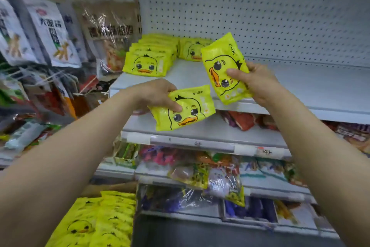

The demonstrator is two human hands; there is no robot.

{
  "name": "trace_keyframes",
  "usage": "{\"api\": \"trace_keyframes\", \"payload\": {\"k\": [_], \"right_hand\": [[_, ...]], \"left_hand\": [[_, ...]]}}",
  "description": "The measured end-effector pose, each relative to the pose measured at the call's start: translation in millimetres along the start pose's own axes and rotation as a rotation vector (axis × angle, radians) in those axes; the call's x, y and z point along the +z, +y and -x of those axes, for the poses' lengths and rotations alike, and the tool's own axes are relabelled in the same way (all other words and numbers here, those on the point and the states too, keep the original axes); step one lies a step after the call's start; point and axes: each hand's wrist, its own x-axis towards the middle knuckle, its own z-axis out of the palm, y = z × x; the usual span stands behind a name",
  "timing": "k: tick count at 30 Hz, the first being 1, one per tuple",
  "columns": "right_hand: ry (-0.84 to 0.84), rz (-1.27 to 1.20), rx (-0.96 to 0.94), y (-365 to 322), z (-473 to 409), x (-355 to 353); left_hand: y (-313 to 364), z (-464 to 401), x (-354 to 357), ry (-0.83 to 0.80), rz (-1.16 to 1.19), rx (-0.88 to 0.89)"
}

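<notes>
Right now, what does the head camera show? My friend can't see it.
The left hand grips a yellow duck-face pack and the right hand holds a second duck pack, turned on end, before a white shelf. More duck packs stand in rows at its back left.

The left forearm and the right forearm are shown bare, each uncovered from the wrist back to where it is cut off by the picture's edge. The left hand and the right hand are likewise uncovered. The nails appear to be kept short. Whether anything is worn on the fingers cannot be told through the blur.
</notes>
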Motion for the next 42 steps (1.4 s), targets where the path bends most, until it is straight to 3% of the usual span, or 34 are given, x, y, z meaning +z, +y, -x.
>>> {"api": "trace_keyframes", "payload": {"k": [14,20,26,36,42], "right_hand": [[0.193,0.079,-0.093,-32,-121,-57],[0.235,0.124,-0.076,-19,-159,-57],[0.252,0.170,-0.059,-16,-183,-63],[0.220,0.238,-0.098,-24,-208,-80],[0.197,0.267,-0.102,-24,-224,-73]], "left_hand": [[28,-206,-66,-0.019,-0.536,0.143],[7,-266,-93,0.091,-0.534,0.169],[-5,-307,-101,0.128,-0.430,0.130],[-6,-336,-109,0.162,-0.480,0.166],[-7,-333,-105,0.359,-0.637,0.241]]}}
